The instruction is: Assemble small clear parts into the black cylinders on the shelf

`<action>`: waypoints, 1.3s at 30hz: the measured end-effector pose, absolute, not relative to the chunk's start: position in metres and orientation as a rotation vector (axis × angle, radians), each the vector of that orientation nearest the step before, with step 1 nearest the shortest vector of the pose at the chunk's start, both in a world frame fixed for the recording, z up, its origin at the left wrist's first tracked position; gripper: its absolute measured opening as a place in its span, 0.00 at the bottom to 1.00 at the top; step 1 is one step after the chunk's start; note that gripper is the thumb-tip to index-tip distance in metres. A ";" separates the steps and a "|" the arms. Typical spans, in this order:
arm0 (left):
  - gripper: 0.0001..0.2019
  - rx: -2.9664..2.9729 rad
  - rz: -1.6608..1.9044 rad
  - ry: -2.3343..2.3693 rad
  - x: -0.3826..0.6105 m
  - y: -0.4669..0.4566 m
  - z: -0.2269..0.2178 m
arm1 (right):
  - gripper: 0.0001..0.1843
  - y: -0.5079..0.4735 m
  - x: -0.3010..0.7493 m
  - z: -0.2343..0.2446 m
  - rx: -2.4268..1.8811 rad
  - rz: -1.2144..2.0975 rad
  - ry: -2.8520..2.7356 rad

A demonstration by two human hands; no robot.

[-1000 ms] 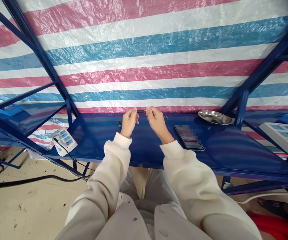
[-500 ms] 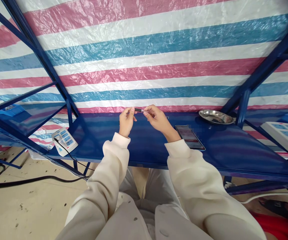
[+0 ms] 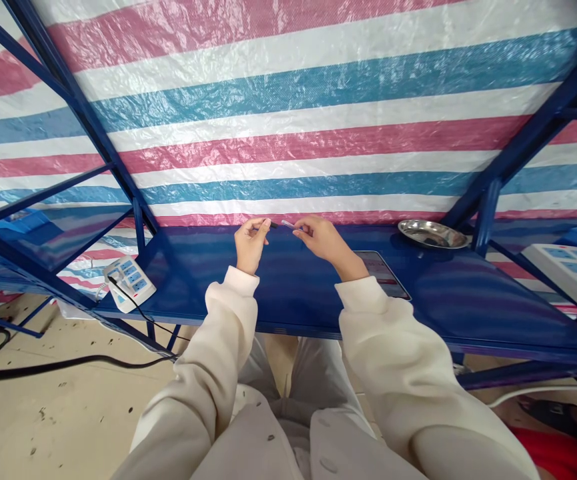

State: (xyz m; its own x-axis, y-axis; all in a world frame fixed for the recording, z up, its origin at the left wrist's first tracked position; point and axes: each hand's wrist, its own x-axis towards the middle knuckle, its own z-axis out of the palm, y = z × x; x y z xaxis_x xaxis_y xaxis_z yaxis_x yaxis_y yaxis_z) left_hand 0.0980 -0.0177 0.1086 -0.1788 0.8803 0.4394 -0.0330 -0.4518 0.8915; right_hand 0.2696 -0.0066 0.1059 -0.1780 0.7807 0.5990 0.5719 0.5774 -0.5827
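Observation:
Above the back of the blue table (image 3: 293,293), my left hand (image 3: 251,244) is closed in a pinch on a short, slim black pen-like piece (image 3: 273,225), whose tip points right. Facing it, my right hand (image 3: 322,240) pinches a thin clear tube (image 3: 287,223), its free end pointing left. A small gap separates the two pieces. The parts inside my fingers are hidden. My right forearm passes over the left side of a phone (image 3: 387,280) lying on the table.
An oval metal dish (image 3: 417,241) stands at the back right, by the blue frame. A white power strip (image 3: 129,283) with a black cord lies on the left end of the table. Another power strip (image 3: 575,270) is at far right. A striped tarp (image 3: 293,147) hangs behind.
The black piece and the clear tube, in line and touching or nearly so before, are now apart. My right hand has moved slightly right and my left slightly left.

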 end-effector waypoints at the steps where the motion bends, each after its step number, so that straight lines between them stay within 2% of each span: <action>1: 0.17 1.405 1.684 1.009 0.099 -0.017 0.107 | 0.07 -0.007 0.269 0.105 -1.087 0.306 -1.841; 12: 0.17 1.592 1.387 0.934 0.099 -0.013 0.090 | 0.13 -0.008 0.256 0.099 -0.955 0.564 -1.900; 23: 0.19 1.502 1.321 0.961 0.090 -0.001 0.055 | 0.09 0.005 0.250 0.068 -1.042 0.618 -2.003; 31: 0.19 1.508 1.408 1.172 0.083 0.007 0.008 | 0.08 0.036 0.275 0.010 -1.467 0.483 -1.666; 39: 0.16 1.721 1.305 1.220 0.083 0.002 0.003 | 0.07 0.055 0.293 -0.010 -1.845 0.352 -1.469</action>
State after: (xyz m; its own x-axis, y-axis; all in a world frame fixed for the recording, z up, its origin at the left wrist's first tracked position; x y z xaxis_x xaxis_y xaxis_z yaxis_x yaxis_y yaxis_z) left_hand 0.0826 0.0018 0.0025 0.0722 0.9335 0.3512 0.2878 -0.3566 0.8888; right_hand 0.2925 0.0548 -0.0104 0.3071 0.9245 0.2260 0.7220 -0.0716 -0.6881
